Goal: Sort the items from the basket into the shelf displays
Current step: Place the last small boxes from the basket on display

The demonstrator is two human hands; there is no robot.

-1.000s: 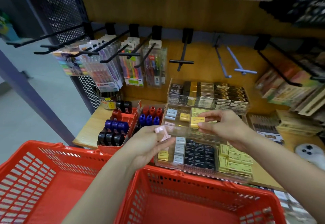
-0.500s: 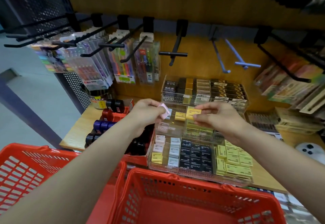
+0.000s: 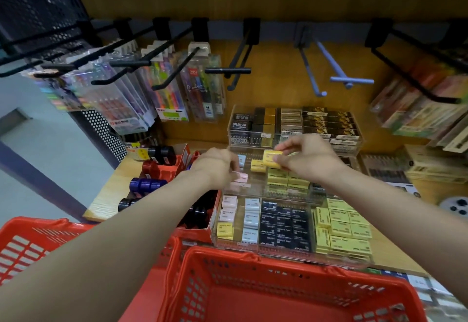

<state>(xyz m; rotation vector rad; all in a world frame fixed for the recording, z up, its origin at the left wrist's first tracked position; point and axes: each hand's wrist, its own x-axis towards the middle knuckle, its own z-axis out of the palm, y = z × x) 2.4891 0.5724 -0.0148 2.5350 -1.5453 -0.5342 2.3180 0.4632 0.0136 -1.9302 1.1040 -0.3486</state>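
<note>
- Landmark: the clear tiered tray (image 3: 291, 254) of erasers, standing on the wooden shelf (image 3: 106, 195) with three steps rising toward the back wall.
- Two hands work over the middle step of the tray.
- The right hand (image 3: 307, 158) pinches one yellow eraser (image 3: 272, 158) between thumb and fingers; its long axis runs left to right, roughly level, held just above the yellow stacks of the middle step.
- A second loose yellow eraser (image 3: 258, 166) lies just left of and below it, in the middle step.
- The left hand (image 3: 215, 167) has its fingers curled down at the left end of the middle step, pinching one pink eraser (image 3: 240, 177); the eraser lies flat, and how far it rests on the tray cannot be told.
- Front step of the tray: two pink, one yellow and three pale blue erasers in the left columns, then a block of black ones, then yellow ones at the right.
- Two red baskets: one (image 3: 278, 291) directly in front of the tray, another (image 3: 30, 240) to the left of it.
- Left of the tray sits a red box (image 3: 188, 154) of black, red and blue round items.
- Above the tray, hooks (image 3: 228, 70) jut from the back wall; those to the left carry packs of pens (image 3: 202, 88).
</note>
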